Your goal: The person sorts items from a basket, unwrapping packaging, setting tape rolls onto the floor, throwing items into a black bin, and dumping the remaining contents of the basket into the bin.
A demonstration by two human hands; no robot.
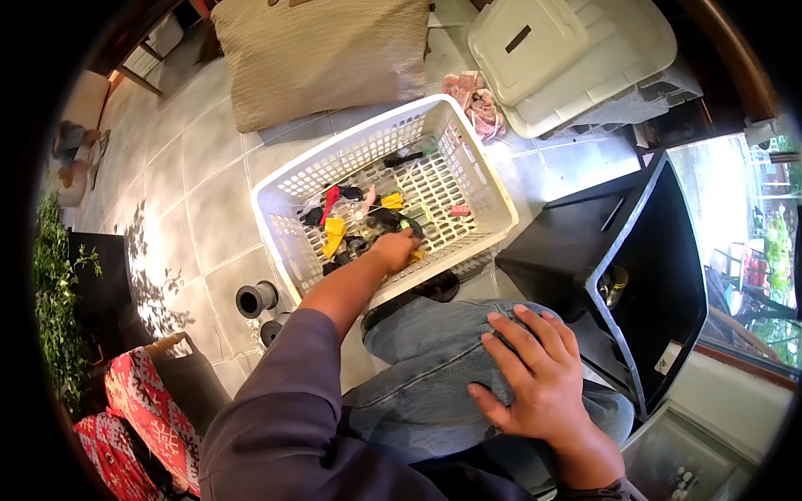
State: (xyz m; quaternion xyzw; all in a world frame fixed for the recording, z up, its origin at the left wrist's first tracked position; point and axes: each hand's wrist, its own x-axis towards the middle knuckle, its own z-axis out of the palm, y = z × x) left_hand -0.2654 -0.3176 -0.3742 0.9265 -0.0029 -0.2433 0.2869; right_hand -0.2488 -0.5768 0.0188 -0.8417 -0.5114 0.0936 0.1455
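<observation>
A white plastic basket [388, 288] with perforated walls stands on the tiled floor, small mixed items scattered on its bottom. Among them are a red piece [331, 204], yellow pieces [333, 236], black bits and a pink block [459, 210]. My left hand [394, 251] reaches over the near wall into the basket, at the dark and yellow items; its fingers are bent down and largely hidden, so any hold cannot be made out. My right hand [535, 367] rests on my jeans-covered knee [418, 359], fingers spread, holding nothing.
A black bin [576, 242] lies open at the right. Behind the basket are a woven tan bag [322, 58], a pink patterned cloth [476, 104] and pale lids [576, 50]. Dark spools [256, 299] stand left of the basket; red patterned fabric [150, 401] is at lower left.
</observation>
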